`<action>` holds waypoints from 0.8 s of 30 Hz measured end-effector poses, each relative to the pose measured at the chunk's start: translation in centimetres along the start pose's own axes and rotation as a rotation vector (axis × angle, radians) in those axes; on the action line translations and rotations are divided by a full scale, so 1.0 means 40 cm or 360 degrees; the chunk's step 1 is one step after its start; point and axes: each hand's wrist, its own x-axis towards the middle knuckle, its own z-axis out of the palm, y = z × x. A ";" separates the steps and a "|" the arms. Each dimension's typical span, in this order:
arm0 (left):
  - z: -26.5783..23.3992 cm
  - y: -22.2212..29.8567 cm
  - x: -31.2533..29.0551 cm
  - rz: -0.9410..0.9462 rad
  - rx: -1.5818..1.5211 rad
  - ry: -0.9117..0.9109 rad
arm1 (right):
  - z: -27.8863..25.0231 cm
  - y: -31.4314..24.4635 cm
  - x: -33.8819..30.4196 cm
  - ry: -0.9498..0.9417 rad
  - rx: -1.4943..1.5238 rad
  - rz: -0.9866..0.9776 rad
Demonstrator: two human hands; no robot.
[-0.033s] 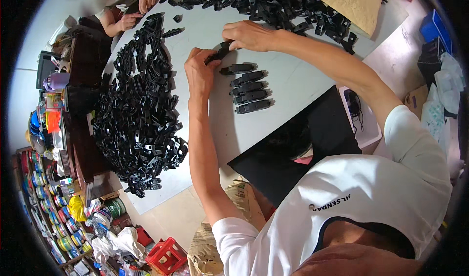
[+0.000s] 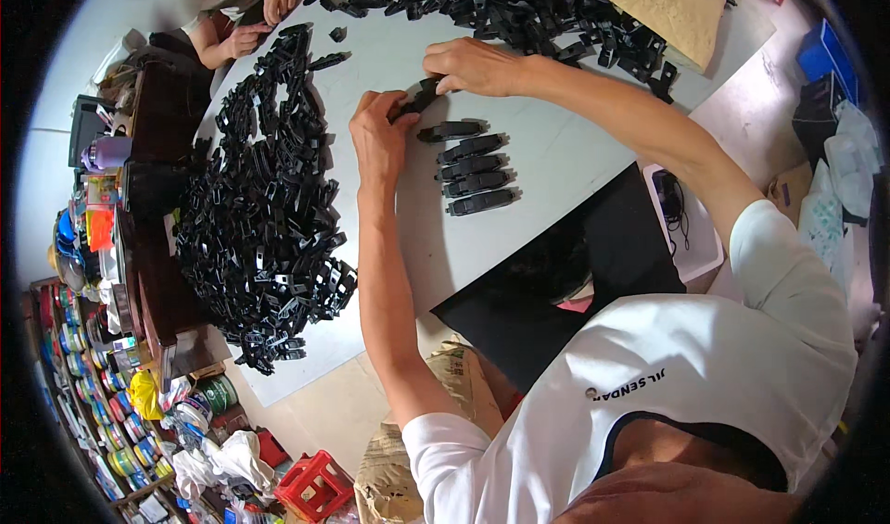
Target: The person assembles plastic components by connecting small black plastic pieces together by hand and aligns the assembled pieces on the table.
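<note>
Over the white table (image 2: 408, 237), a long black plastic part (image 2: 423, 98) is held slantwise between both my hands. My left hand (image 2: 378, 135) grips its near left end with thumb and fingers. At the far right end my right hand (image 2: 473, 66) pinches it; those fingertips partly cover that end. Just below my hands, several similar black parts lie side by side in a short column, the top one (image 2: 451, 131) closest to my fingers and the bottom one (image 2: 481, 202) closest to my body. Their exact kind is hard to make out.
A large heap of black plastic pieces (image 2: 264, 218) covers the table's left side. Another heap (image 2: 482, 0) lies at the far edge, beside a brown paper sack (image 2: 663, 5). Far left, another person's hands (image 2: 248, 37) work at the table. A red crate (image 2: 315, 487) stands on the floor.
</note>
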 end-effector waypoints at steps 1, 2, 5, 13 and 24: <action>0.000 0.002 -0.003 -0.0059 -0.0024 0.0051 | -0.005 0.004 0.001 -0.0016 0.0024 -0.0038; 0.002 0.003 -0.004 -0.0065 -0.0021 0.0059 | -0.009 0.008 0.004 -0.0031 0.0050 -0.0077; 0.009 -0.006 -0.010 -0.0018 -0.0049 0.0071 | -0.019 -0.006 0.023 -0.0197 0.0016 -0.0100; 0.019 0.007 -0.019 -0.0041 -0.0069 0.0109 | -0.018 -0.017 0.003 -0.0101 -0.0016 -0.0154; 0.024 0.008 -0.013 -0.0045 -0.0102 0.0099 | -0.030 -0.014 -0.006 -0.0186 -0.0205 -0.0241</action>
